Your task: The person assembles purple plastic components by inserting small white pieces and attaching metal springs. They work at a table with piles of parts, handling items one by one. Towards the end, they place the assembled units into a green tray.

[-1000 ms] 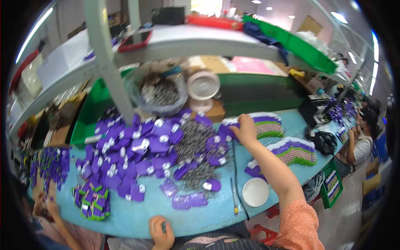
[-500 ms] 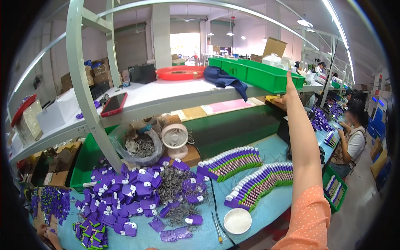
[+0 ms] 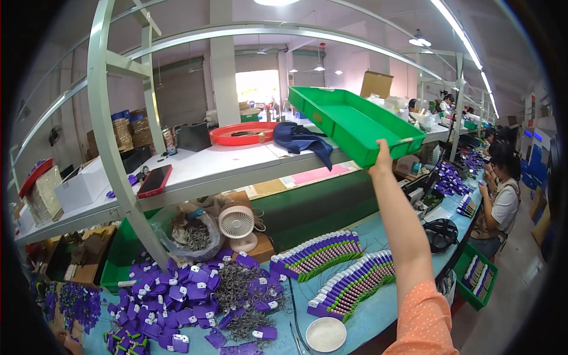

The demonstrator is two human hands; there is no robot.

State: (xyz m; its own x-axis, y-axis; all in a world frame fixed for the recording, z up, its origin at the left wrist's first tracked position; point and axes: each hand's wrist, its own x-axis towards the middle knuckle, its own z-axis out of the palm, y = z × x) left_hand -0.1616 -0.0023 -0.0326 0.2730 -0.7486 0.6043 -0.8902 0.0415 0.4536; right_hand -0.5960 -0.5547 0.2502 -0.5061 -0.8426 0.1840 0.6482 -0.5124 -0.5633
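My right hand (image 3: 381,157) is raised over the shelf, closed on the near corner of a shallow green plastic tray (image 3: 340,133). The tray is tilted and its inside shows bare green; its near end sticks out past the shelf edge. My thumb lies against the outer wall, and the other fingers are mostly hidden. My left hand is not in view. Beneath my right arm, two curved rows of purple, white and green pieces (image 3: 349,284) with thin wires stand on the blue table (image 3: 373,322). A round white dish (image 3: 326,334) lies in front of them.
Purple plastic parts (image 3: 171,296) and metal rings (image 3: 242,296) are heaped at left. A small fan (image 3: 236,223) stands behind. On the shelf lie a red round tray (image 3: 242,135), dark blue cloth (image 3: 302,142) and phone (image 3: 155,180). A co-worker (image 3: 503,201) sits at right; another person's hand (image 3: 70,342) shows lower left.
My right hand has moved left and lower in the picture. The green tray has gone from lying on the shelf to tilted, its far end raised. The view has shifted slightly.
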